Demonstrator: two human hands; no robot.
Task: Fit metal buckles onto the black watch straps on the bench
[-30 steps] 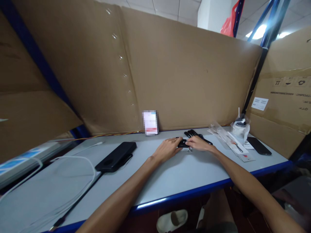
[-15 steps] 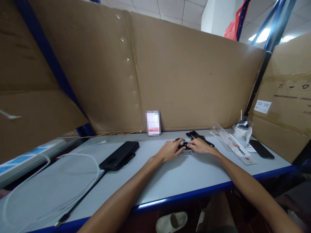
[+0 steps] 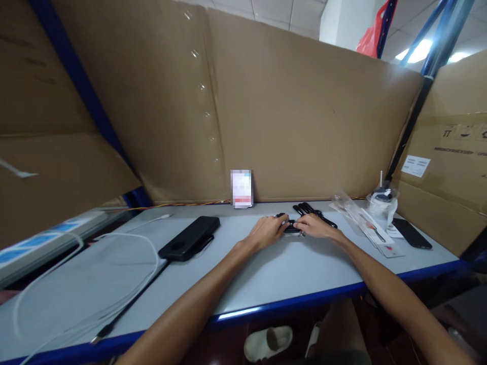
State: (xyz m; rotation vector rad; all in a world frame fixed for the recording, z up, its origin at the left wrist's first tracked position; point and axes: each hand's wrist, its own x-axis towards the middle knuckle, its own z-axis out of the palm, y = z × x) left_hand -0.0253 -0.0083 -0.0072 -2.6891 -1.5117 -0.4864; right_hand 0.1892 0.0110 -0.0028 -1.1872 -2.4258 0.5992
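Small black object (image 3: 292, 227) mostly covered by both hands, left hand (image 3: 268, 231) and right hand (image 3: 316, 226), too small to identify; card (image 3: 242, 188) face blurred out; white cable (image 3: 87, 284) and table (image 3: 289, 274) cut off at left edge.

On the grey, blue-edged worktop (image 3: 289, 274), a small black part (image 3: 292, 227) lies centre-back, between the left hand (image 3: 268, 231) and right hand (image 3: 316, 226). A flat black rectangular case (image 3: 189, 238) lies left of them, clear plastic packets (image 3: 361, 222) right, a brown cardboard wall (image 3: 285, 116) behind.
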